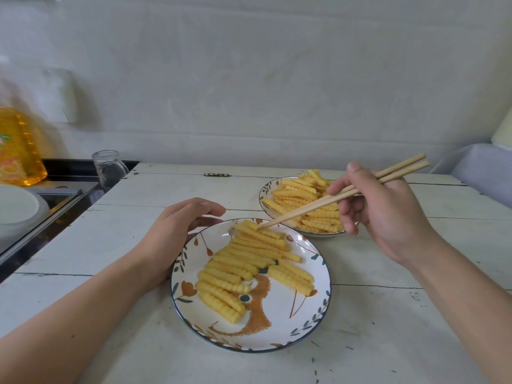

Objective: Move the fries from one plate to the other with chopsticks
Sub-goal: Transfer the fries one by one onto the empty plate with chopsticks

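the right hand [385, 214] grips the chopsticks [343, 194], tips nearly closed on the top fry [259, 231] of the near plate [277, 333]. the left hand [177, 231], fingers relaxed and holding nothing, steadies that plate's rim. whether this is a pick or a drop isn't clear; next comes either a firm pinch and lift toward the far plate [266, 189], or letting go.

The left hand [177, 231] lies on its side with its fingers bent softly and holding nothing, while the right hand [379, 212] is lifted up, fingers curled tight in a pinch.
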